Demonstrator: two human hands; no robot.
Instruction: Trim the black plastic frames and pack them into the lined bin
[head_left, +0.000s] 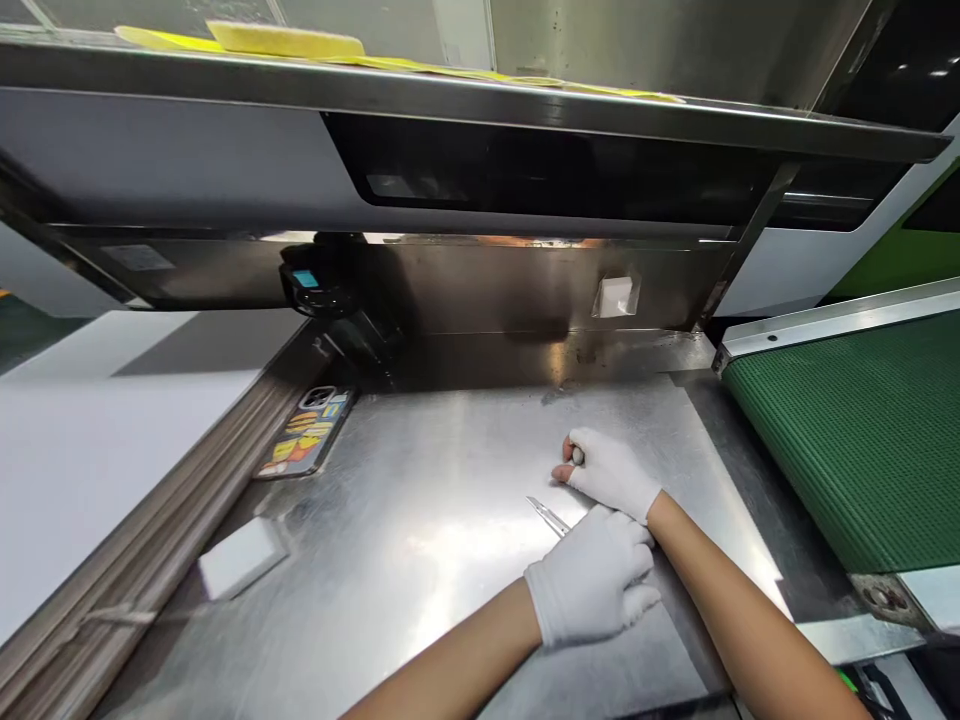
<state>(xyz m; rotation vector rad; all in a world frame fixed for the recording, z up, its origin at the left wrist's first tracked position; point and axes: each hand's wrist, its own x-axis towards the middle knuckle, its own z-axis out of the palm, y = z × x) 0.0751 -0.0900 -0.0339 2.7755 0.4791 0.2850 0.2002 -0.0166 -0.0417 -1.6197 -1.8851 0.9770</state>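
My left hand [596,578], in a white glove, is palm down low over the metal worktop [390,520]. Its fingers are curled, and a slim metal knife [549,516] sticks out from under it. The knife's pointed tip faces away to the upper left, and its rear part is hidden by the hand. Just beyond is my right hand [611,472], in a white glove with bare thumb and index fingertips. Its thumb and fingers are bent together around a small greyish, rounded spot that I cannot make out. The left knuckles are close to the right wrist.
A white block [244,558] and a phone in a patterned case [309,432] lie at the left. Behind them stands a black device [322,280]. At the right runs a green conveyor belt [862,430]. A metal shelf [450,95] with a yellow pad [285,42] spans the top.
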